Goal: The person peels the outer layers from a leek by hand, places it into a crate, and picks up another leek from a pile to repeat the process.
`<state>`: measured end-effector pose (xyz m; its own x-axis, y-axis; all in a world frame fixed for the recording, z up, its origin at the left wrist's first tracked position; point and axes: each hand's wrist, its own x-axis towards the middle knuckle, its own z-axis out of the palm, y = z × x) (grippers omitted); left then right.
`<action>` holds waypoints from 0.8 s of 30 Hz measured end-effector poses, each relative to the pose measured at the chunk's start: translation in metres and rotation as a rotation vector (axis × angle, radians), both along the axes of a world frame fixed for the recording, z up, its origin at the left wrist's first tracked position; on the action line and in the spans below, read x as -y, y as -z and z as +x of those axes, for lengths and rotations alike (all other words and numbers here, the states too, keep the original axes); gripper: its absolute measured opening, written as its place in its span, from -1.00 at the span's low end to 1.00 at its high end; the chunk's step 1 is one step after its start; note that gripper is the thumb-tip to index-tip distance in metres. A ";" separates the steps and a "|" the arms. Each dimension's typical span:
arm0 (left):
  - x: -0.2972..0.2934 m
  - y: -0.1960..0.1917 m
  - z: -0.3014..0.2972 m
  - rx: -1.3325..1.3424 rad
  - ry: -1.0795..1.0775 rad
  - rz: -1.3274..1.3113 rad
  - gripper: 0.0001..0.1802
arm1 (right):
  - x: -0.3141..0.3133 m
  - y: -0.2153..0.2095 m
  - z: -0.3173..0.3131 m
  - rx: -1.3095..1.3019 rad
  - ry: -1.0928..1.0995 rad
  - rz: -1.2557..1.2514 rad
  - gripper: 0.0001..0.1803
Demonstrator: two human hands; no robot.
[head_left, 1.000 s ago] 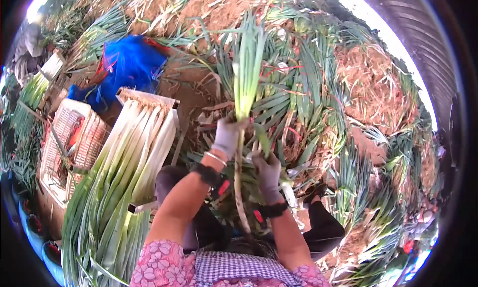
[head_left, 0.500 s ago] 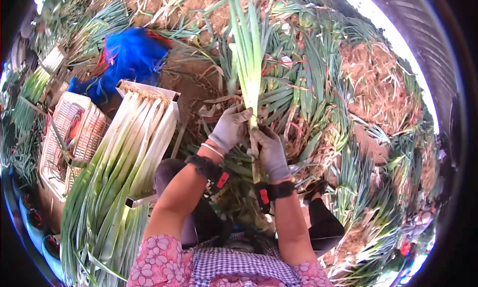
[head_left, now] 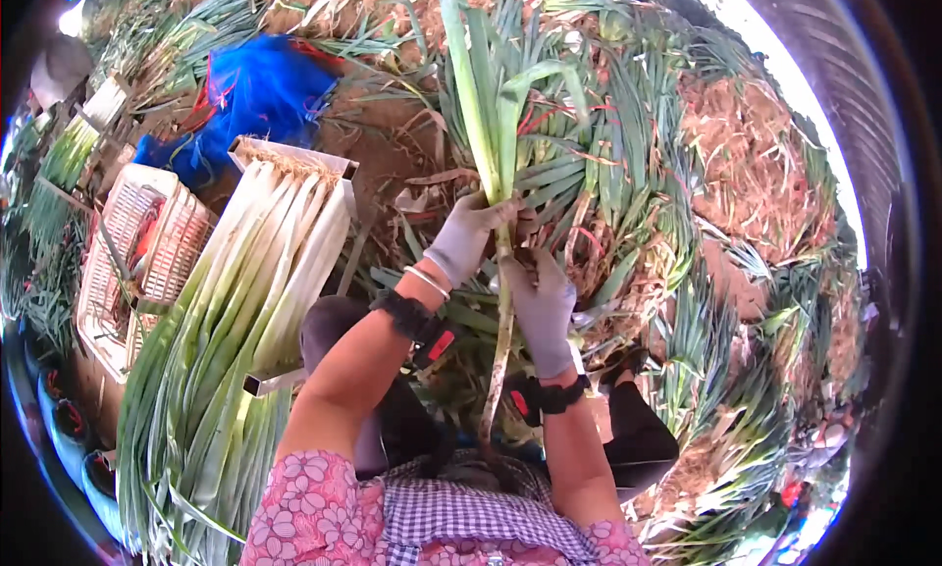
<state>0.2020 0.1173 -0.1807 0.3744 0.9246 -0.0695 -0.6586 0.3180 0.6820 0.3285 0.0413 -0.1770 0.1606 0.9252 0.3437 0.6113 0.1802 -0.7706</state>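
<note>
Upright before me stands a long green onion (head_left: 502, 316), its leaves pointing away and its thin, browned lower stem trailing toward my lap. My left hand (head_left: 469, 234), in a pale glove, is closed round it just below the leaves. Slightly lower, my gloved right hand (head_left: 542, 296) has its bent fingers closed at the stem; their tips are partly hidden. To the left, a thick bunch of green onions (head_left: 231, 272) lies on a metal frame (head_left: 343, 167), root ends away from me and leaves hanging nearer.
A white plastic basket (head_left: 128, 242) sits left of the frame, with blue netting (head_left: 265, 95) beyond it. Heaps of green onions (head_left: 628, 144), some tied with red strips, cover the ground ahead and to the right. Dry peelings (head_left: 746, 164) lie among them.
More of the stem now shows below my hands, reaching closer to my lap. One leaf has flopped over to the right. My left hand has shifted slightly right, my right hand slightly nearer.
</note>
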 end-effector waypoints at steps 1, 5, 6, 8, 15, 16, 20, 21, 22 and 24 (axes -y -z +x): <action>0.001 0.004 0.004 -0.008 0.000 0.023 -0.68 | -0.002 -0.001 -0.004 0.251 0.057 0.117 -0.81; 0.005 0.006 0.008 0.021 0.031 0.032 -0.65 | -0.004 0.006 0.018 -0.048 -0.032 -0.231 -0.84; 0.004 0.007 0.006 0.047 0.038 0.040 -0.67 | -0.001 0.015 0.027 -0.048 -0.040 -0.230 -0.84; 0.001 -0.006 -0.002 0.076 0.065 0.069 -0.66 | 0.009 0.027 0.041 -0.772 0.025 -0.506 -0.83; 0.001 0.005 -0.001 -0.098 0.078 0.222 -0.49 | -0.014 -0.023 0.000 -0.739 -0.277 -0.285 -0.70; 0.003 0.006 0.000 -0.062 0.027 0.176 -0.49 | -0.015 -0.025 -0.005 -0.656 -0.283 -0.258 -0.71; 0.005 0.015 -0.002 -0.060 -0.058 0.170 -0.57 | 0.000 0.012 -0.002 -0.681 -0.017 -0.214 -0.88; 0.013 -0.018 -0.013 -0.575 -0.114 0.288 -0.60 | 0.008 0.031 0.014 -0.525 0.022 -0.258 -0.88; 0.002 -0.003 -0.012 0.005 -0.124 0.067 -0.60 | 0.022 0.055 0.027 -0.391 -0.078 -0.304 -0.88; -0.005 -0.011 -0.023 -0.061 -0.147 0.044 -0.57 | 0.067 0.087 0.061 0.096 -0.164 -0.414 -0.89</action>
<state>0.1793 0.1226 -0.1702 0.2311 0.9718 -0.0464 -0.6530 0.1903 0.7330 0.3891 -0.0255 -0.2643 -0.0142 0.9984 -0.0548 0.6723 -0.0310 -0.7396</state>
